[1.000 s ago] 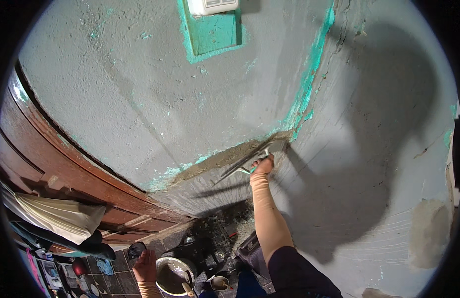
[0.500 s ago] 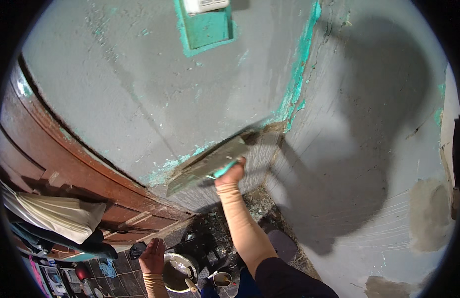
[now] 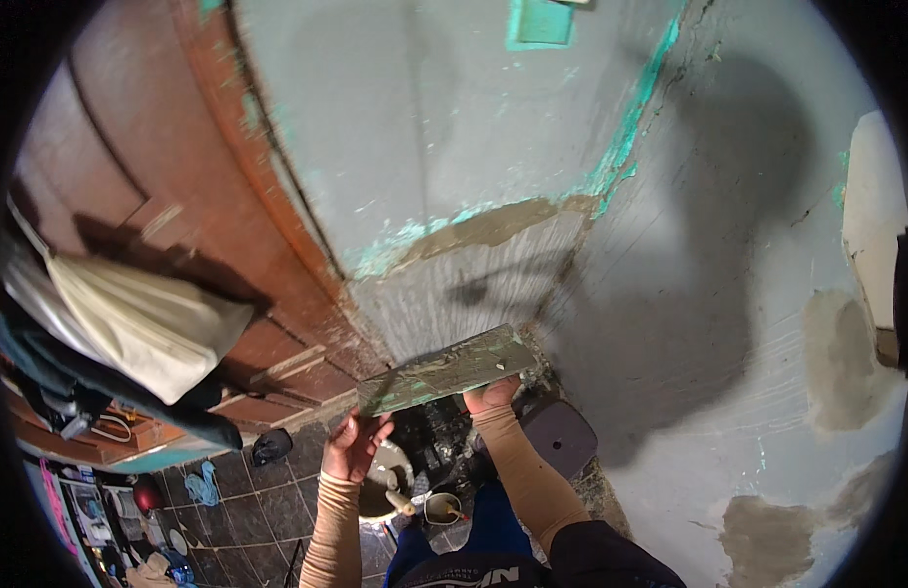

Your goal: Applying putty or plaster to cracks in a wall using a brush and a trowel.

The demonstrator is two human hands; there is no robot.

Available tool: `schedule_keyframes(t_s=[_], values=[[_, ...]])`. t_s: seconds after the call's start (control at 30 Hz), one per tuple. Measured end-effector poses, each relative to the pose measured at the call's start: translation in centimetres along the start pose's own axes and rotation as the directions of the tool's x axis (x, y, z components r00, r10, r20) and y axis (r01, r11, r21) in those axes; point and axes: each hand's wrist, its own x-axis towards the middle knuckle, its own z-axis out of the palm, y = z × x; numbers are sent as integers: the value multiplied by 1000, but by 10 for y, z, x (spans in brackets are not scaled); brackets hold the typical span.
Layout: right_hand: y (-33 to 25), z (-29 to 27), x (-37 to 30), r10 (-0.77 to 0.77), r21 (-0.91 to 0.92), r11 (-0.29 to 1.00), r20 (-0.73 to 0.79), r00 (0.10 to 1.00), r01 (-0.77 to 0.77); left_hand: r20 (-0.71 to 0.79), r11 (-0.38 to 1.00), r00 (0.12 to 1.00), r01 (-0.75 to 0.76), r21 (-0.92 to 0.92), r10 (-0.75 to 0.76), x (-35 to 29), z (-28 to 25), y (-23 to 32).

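Dark grey square-tiled floor (image 3: pixel 282 514), gritty pale debris (image 3: pixel 605 504) along its right edge.
On it: round off-white bucket (image 3: pixel 399 455), grey mix inside; small round whitish pot (image 3: pixel 430 514) beside it; dull purple, round-cornered stool (image 3: pixel 562 431), hole in top; crumpled light-blue cloth (image 3: pixel 203 484); rounded black item (image 3: pixel 271 447), perhaps a bag, too dim to tell.

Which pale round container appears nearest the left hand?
The wide white round bucket, just right of the bare left hand; the small pale pot sits farther right.

Broad shadow (image 3: pixel 713 284) (soft-edged), black corners (image 3: pixel 8 29)
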Motion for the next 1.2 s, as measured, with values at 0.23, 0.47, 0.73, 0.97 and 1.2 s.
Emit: schedule_keyframes(t_s=[0.23,0.47,0.73,0.97,1.2], values=[[76,11,-98,19,-39,999,10,1000,-19,-36,990,996,74,-124,-79,-78,-66,60],[147,-4,-168,179,-5,984,65,982,-179,67,983,996,-43,-179,55,-141,-132,98],[193,1,-220,292,28,954,153,944,-300,24,949,950,-311,55,310,-185,-134,127],[197,3,-233,512,-148,858,155,845,-492,42,916,929,-370,155,369,-184,-160,141],[192,-40,-250,680,-391,683,29,733,-617,-247,918,921,-351,-184,303,-162,-177,139]])
